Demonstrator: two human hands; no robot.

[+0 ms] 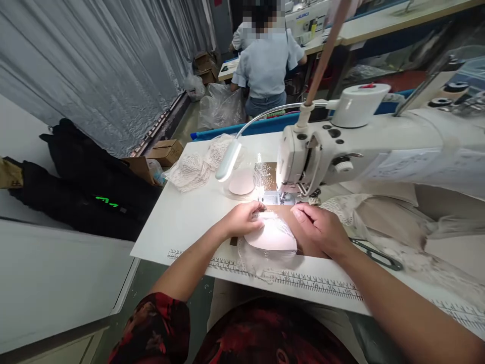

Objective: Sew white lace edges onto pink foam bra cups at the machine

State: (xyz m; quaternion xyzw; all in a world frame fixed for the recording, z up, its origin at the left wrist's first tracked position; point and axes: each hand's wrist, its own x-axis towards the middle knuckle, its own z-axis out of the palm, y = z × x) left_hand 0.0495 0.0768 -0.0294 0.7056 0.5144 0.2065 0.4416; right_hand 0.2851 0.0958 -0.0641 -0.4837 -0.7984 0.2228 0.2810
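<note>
My left hand (244,218) pinches the upper left edge of a pale padded bra cup (271,238) with sheer lace (261,263) trailing from it toward the table's front edge. The cup lies on a brown sheet (312,246), just in front of the needle area of a white sewing machine (299,156). To the right of the cup, my right hand (320,227) is closed, thumb against curled fingers. Whatever it may hold is too small to make out. Another pale cup (242,183) rests behind my left hand, left of the presser foot.
A lamp (229,162) on a bendy neck hangs over the table (166,222). Lace pieces (189,172) are piled at the back left. More fabric (397,217) and a dark-handled tool (379,255) lie right. Beyond, a person (265,63) sits facing away.
</note>
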